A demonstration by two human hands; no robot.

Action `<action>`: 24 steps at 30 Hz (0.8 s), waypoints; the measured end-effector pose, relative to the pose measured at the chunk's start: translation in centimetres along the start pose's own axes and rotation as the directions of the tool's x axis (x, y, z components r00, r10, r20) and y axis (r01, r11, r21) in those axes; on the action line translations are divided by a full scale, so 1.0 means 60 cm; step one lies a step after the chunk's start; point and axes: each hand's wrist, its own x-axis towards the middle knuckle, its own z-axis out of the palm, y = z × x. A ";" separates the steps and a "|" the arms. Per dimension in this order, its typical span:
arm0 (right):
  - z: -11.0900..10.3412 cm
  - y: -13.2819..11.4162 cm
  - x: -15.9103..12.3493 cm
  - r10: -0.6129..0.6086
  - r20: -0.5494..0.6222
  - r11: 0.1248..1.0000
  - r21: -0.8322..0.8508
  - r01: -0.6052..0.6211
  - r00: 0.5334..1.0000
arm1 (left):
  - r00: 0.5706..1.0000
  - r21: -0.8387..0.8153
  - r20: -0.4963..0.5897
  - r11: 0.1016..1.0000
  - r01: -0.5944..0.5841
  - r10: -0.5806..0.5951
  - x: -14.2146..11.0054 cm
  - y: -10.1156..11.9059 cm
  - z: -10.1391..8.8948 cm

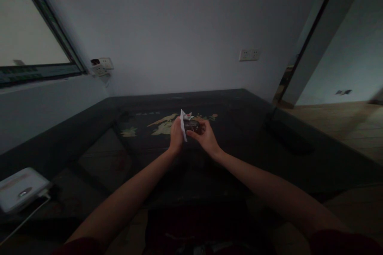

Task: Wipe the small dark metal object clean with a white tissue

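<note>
Above the middle of a dark glossy table [233, 175], my two hands meet around one small item. My left hand [176, 136] is closed on a white wrapper [183, 126], which stands edge-on with a crumpled upper end and a bit of red. Against its right side sits a dark, shiny object [192, 126], whose kind I cannot make out in the dim light. My right hand [208, 137] grips that dark object from the right, thumb in front and fingers behind.
A white box-shaped device [24, 189] with a cable lies at the table's left edge. Toward the right rests a flat black object [289, 137]. Behind the table rises a wall with sockets [249, 55]; a pale bird-and-flower picture [164, 126] decorates the tabletop.
</note>
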 end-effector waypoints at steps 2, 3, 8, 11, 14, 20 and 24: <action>0.004 -0.006 -0.005 0.007 0.027 1.000 0.012 -0.008 1.000 | 0.989 -0.148 -0.021 0.979 0.143 -0.147 0.009 0.001 0.002; 0.005 -0.010 -0.007 0.011 0.037 1.000 0.019 -0.012 0.999 | 0.976 -0.215 -0.006 0.953 0.211 -0.217 0.013 0.003 0.003; 0.006 -0.016 -0.006 0.031 0.064 0.998 0.047 -0.034 0.997 | 0.892 -0.333 0.186 0.828 0.451 -0.412 0.018 0.012 0.005; 0.002 -0.011 0.002 0.045 0.041 0.998 0.043 -0.047 0.998 | 0.907 -0.286 0.072 0.863 0.417 -0.415 0.016 0.004 0.002; -0.003 -0.005 0.010 0.039 -0.006 0.999 0.024 -0.038 0.999 | 0.954 -0.179 -0.064 0.944 0.278 -0.293 0.011 -0.008 0.001; -0.007 0.001 0.014 0.023 -0.008 0.999 0.038 -0.023 1.000 | 0.995 0.222 0.036 0.970 -0.102 0.096 -0.012 -0.005 0.002; -0.012 0.002 0.017 0.013 -0.046 0.999 0.030 -0.012 0.999 | 0.891 0.365 0.264 0.817 -0.447 0.370 -0.030 0.010 0.006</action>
